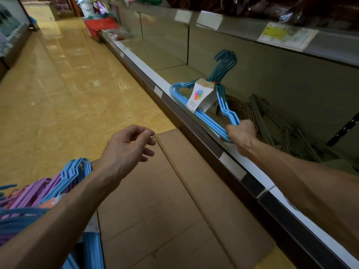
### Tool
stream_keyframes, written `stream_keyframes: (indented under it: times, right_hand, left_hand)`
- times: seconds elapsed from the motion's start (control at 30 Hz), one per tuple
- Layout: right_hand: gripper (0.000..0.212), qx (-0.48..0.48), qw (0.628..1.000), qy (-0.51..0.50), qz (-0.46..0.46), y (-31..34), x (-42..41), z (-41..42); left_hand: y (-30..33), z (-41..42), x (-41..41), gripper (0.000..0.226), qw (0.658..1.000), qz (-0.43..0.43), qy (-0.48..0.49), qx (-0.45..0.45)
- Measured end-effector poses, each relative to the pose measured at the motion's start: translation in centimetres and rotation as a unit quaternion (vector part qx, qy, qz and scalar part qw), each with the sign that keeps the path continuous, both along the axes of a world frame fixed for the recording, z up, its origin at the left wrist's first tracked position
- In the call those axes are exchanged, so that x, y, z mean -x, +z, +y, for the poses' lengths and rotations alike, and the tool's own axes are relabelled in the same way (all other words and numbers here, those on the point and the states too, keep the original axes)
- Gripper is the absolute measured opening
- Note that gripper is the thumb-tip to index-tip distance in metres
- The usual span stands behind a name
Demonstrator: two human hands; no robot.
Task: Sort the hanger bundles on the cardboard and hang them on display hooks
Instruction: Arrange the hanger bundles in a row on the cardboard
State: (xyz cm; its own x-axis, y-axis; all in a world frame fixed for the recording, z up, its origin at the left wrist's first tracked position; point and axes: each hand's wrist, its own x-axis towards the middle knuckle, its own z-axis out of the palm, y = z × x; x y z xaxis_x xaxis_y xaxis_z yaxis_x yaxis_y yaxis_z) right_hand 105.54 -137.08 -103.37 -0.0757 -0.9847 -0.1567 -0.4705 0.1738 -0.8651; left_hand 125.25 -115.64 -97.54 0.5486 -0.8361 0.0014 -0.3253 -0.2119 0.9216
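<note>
Gripping blue hanger bundle (206, 100) by its corner, right hand (241, 131) over shelf edge (233, 164), left hand (128, 146) loosely spread above cardboard (165, 200)

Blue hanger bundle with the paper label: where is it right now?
In the head view, right of centre: the blue hanger bundle is gripped at one end by the right hand, over the shelf edge, with brown hangers behind it.

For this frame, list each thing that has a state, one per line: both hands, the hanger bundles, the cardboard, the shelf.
Right hand: grips the blue bundle by one end.
Blue bundle: banded with a paper label, held over the shelf edge, hooks pointing up.
Left hand: empty, fingers loosely curled, above the cardboard.
Hanger pile: blue and purple bundles lying at lower left.
Cardboard: flat on the floor.
Shelf: dark hangers lying at its right end.
</note>
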Motion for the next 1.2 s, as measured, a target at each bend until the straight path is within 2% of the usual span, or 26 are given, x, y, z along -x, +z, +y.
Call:
stream_keyframes:
  times: [0.13, 0.27, 0.4, 0.57, 0.83, 0.97, 1.07, 1.2]
  right_hand:
    - [0.015, 0.004, 0.998, 0.06, -0.003, 0.5, 0.4, 1.6]
    - [0.015, 0.022, 0.991, 0.125, 0.034, 1.2, -0.4, 3.6]
    - [0.016, 0.02, 0.98, 0.198, 0.019, 1.7, -1.3, 6.3]
    - [0.017, -0.019, 0.952, 0.299, -0.059, 2.8, -3.4, 11.0]
    - [0.021, -0.046, 0.905, 0.415, -0.082, 3.7, -6.6, 18.2]
    - [0.021, -0.054, 0.878, 0.46, -0.117, 3.4, -7.6, 21.1]
    - [0.016, -0.056, 0.866, 0.475, -0.147, 3.5, -8.5, 23.1]
    - [0.016, -0.048, 0.859, 0.488, -0.149, 3.5, -9.4, 24.8]
  left_hand:
    - [0.9, 0.6, -0.5, 0.018, 1.0, -0.013, -0.008, 0.004]
    - [2.6, 1.6, -1.6, 0.017, 0.998, -0.054, -0.007, 0.013]
    - [4.2, 3.2, -3.6, 0.015, 0.996, -0.079, 0.027, 0.034]
    - [5.0, 5.2, -6.4, 0.016, 0.987, -0.125, 0.094, 0.043]
    - [7.3, 8.1, -9.2, 0.059, 0.976, -0.165, 0.135, 0.039]
    - [8.3, 9.5, -10.3, 0.074, 0.975, -0.163, 0.152, 0.021]
    - [9.1, 10.3, -10.7, 0.073, 0.969, -0.193, 0.153, -0.001]
    - [10.7, 11.0, -11.2, 0.059, 0.952, -0.239, 0.189, -0.015]
